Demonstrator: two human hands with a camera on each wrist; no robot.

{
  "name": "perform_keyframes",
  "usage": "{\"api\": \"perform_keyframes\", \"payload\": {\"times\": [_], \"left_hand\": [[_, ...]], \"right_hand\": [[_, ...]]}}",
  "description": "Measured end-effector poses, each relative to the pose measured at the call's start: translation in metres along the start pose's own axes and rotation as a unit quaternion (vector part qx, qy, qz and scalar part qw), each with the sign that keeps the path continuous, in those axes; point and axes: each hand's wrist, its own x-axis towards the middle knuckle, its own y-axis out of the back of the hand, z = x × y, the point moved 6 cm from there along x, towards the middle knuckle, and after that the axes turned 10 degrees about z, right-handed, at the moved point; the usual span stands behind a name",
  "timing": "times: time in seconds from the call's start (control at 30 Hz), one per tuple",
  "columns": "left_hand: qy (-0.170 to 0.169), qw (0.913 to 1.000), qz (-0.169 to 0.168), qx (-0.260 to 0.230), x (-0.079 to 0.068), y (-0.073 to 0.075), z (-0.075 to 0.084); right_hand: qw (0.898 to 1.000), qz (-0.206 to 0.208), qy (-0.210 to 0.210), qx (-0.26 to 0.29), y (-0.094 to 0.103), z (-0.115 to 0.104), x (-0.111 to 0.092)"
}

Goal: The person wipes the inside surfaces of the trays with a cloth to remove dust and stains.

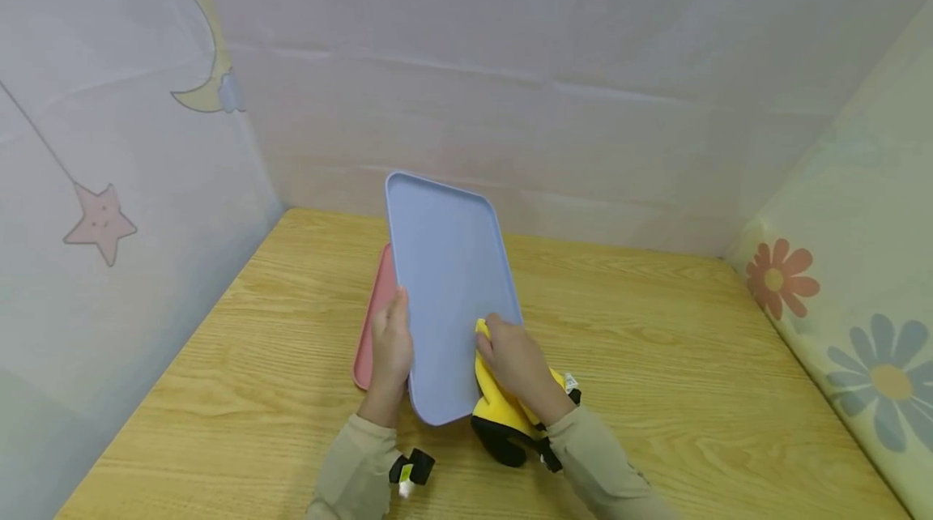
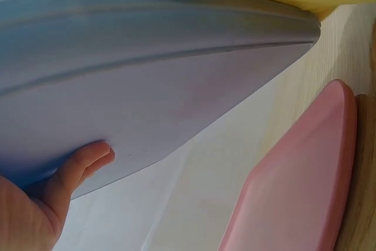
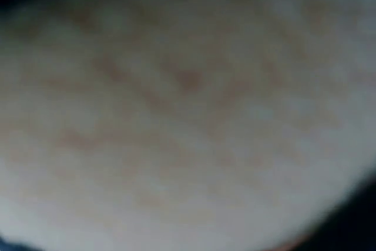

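A light blue rectangular tray is raised and tilted over the table in the head view. My left hand grips its left edge; fingers press on its underside in the left wrist view. My right hand holds a bunched yellow-and-black cloth against the tray's right side, near the lower corner. A white tag hangs from the cloth. Partly hidden behind the blue tray, a pink tray lies on the table. The right wrist view is only a blurred pale surface.
The wooden table reaches back to a pale fabric wall. Side walls stand at left and right, printed with a star, a moon and flowers. Black straps with small devices are on both wrists.
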Motion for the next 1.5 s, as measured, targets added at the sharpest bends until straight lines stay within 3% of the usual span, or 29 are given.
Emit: {"api": "perform_keyframes", "payload": {"times": [0.47,0.83,1.2,1.5], "left_hand": [[-0.009,0.9997,-0.021,-0.008,0.0,0.001,0.0],[0.014,0.9982,-0.023,-0.054,0.002,0.001,-0.004],[0.034,0.9959,-0.023,-0.081,0.002,0.0,-0.005],[0.037,0.9923,-0.042,-0.11,0.001,-0.004,-0.005]], "right_hand": [[0.997,-0.02,0.069,0.033,0.008,-0.051,-0.009],[0.989,-0.041,0.115,0.078,0.014,-0.081,-0.018],[0.982,-0.069,0.157,0.076,0.019,-0.097,-0.024],[0.981,-0.053,0.177,0.056,0.021,-0.097,-0.026]]}}
